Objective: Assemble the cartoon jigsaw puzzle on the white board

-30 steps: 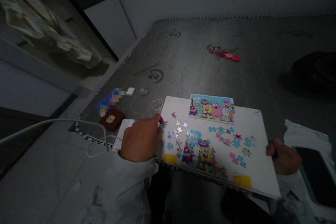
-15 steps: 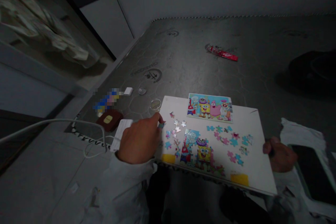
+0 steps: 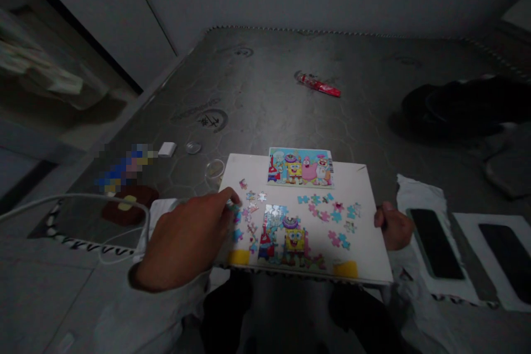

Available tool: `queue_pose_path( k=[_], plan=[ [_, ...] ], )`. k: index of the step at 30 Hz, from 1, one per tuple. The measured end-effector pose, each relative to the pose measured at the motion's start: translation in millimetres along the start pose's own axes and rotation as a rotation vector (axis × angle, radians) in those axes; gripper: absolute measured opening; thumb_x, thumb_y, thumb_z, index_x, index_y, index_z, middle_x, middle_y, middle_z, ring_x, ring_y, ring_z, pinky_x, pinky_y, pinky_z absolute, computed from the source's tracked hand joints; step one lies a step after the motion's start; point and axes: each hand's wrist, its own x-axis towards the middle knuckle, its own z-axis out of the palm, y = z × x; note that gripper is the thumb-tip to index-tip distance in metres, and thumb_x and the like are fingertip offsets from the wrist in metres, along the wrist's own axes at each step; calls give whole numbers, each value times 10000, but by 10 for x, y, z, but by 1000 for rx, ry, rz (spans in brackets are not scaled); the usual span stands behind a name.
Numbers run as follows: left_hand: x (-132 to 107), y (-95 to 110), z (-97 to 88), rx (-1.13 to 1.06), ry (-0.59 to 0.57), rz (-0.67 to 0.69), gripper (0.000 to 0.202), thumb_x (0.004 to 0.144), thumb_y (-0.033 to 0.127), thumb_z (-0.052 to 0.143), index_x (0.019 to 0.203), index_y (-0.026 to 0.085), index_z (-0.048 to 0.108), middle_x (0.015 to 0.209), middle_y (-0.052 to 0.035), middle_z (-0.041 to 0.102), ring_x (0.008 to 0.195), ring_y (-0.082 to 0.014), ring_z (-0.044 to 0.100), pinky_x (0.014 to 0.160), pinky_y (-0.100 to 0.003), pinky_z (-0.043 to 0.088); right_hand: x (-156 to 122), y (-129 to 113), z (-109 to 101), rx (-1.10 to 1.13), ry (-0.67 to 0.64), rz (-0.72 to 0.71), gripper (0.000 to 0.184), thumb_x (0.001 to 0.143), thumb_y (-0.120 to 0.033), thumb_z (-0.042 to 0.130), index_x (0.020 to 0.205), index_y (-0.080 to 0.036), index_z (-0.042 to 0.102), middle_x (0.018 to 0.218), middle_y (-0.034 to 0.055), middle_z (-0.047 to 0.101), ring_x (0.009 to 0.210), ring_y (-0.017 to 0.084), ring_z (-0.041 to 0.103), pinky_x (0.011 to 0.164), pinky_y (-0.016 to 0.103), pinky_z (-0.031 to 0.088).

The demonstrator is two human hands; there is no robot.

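Observation:
A white board (image 3: 366, 257) rests at the table's near edge, with a partly built cartoon jigsaw puzzle (image 3: 274, 238) at its lower middle. Over the board's left edge is my left hand (image 3: 191, 232), thumb and index finger pinched at a small teal puzzle piece (image 3: 234, 207); the fingers partly hide it. Several loose pieces (image 3: 262, 197) lie beside that hand, and more pieces (image 3: 337, 215) are scattered on the right half. My right hand (image 3: 394, 227) is curled at the board's right edge, thumb against it. A printed picture card (image 3: 301, 167) lies across the board's far edge.
Left of the board are a clear round container (image 3: 215, 168), a white charger (image 3: 166, 149), a brown case (image 3: 139, 204) and a white cable (image 3: 83, 199). A phone (image 3: 435, 243) lies on the right. A red wrapper (image 3: 319, 86) sits farther back on the table (image 3: 257, 105).
The view has swung right, so the board and table things sit farther left. My left hand has shifted slightly inward over the board's left side. My right hand stays at the board's edge.

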Motion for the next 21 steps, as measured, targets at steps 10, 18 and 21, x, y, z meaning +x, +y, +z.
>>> queue_pose_path(
  k=[10,18,21],
  plan=[
    [64,1,50,-75,-12,60,285,951,494,440,1160,385,600,919,-29,733,825,-299,695,614,-351,383,45,58,-86,31,-101,-13,597,848,-601,630,431,-199,482,392,9,447,351,102,407,361,264,249],
    [33,52,-18,-109,-22,47,281,931,517,484,1048,349,676,946,-12,747,848,-282,701,656,-372,431,31,80,-84,44,-89,5,595,859,-595,621,438,-201,476,385,-1,432,349,97,391,360,262,249],
    [26,41,-4,-119,-17,51,319,952,504,438,1059,357,700,990,-15,753,905,-289,706,706,-396,469,14,105,-80,48,-67,17,584,875,-579,603,448,-203,472,386,-5,431,344,99,386,354,262,238]
  ],
)
